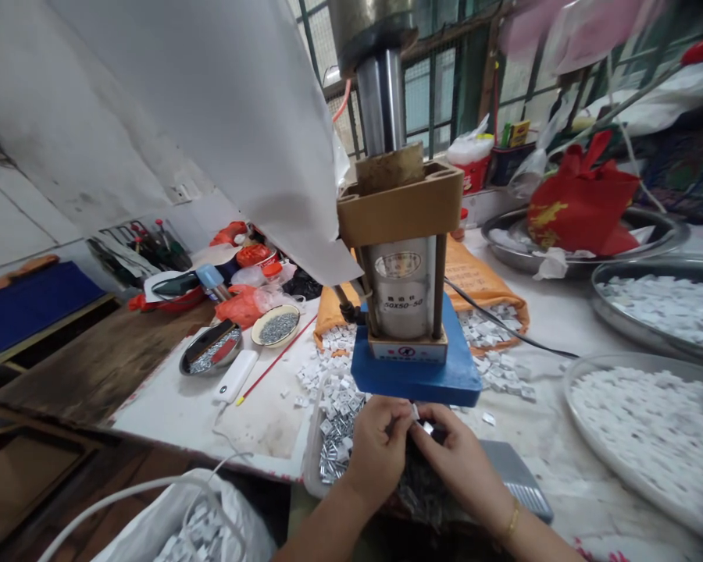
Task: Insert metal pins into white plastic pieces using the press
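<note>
At the tabletop's (272, 435) near edge, a clear box (312, 462) holds metal pins (333, 449), its right side hidden behind the left hand (380, 437). Bent thumb and fingers of that hand and the right hand (454, 445) pinch a small white piece (415, 411) before the press (407, 281). Its long axis seems near upright; fingers partly cover it, and its facing is too small to read. Rightmost, a tray (569, 400) is cut off.

Both hands (378, 441) (455, 446) pinch a small white piece (415, 411) near the press (408, 285) (blue at bottom).
</note>
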### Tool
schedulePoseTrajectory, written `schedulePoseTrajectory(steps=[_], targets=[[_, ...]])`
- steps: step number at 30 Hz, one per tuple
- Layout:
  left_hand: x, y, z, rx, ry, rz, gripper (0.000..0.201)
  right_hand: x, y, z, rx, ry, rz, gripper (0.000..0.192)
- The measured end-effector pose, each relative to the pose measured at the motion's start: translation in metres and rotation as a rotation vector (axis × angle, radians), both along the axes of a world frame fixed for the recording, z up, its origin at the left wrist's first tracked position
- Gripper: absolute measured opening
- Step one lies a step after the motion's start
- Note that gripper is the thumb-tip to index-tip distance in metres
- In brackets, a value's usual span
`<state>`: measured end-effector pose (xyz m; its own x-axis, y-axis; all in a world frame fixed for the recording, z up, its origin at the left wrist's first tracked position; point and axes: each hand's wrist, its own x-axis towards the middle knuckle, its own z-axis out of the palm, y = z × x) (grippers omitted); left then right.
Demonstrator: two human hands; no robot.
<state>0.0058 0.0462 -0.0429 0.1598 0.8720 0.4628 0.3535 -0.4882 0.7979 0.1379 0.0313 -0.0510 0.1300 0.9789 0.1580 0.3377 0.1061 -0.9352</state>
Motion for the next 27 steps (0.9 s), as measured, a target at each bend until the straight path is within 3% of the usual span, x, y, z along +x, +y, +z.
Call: schedulePoseTrajectory(steps=[7,10,13,19,23,27], targets=[[0.002,0.002,-0.003,0.226,0.165,-0.046,0.019,0.006,-0.002,-0.004,0.061,-0.136,0.076,0.021],[0.002,0.002,-0.003,0.294,0.244,-0.098,0.021,0.028,-0.014,-0.005,0.123,-0.303,0.053,0.031],[0.002,0.003,-0.003,0.325,0.266,-0.105,0.019,0.062,-0.031,-0.008,0.126,-0.560,0.052,0.029],[0.003,0.003,-0.006,0.351,0.255,-0.093,0.019,0.103,-0.068,-0.035,0.184,-1.042,0.086,0.026],[0.004,0.003,-0.008,0.346,0.267,-0.066,0.020,0.103,-0.074,-0.050,0.249,-1.081,0.079,0.027],[0.003,0.001,-0.004,0.149,0.198,-0.052,0.015,0.092,-0.059,-0.040,0.267,-1.002,0.034,0.022]])
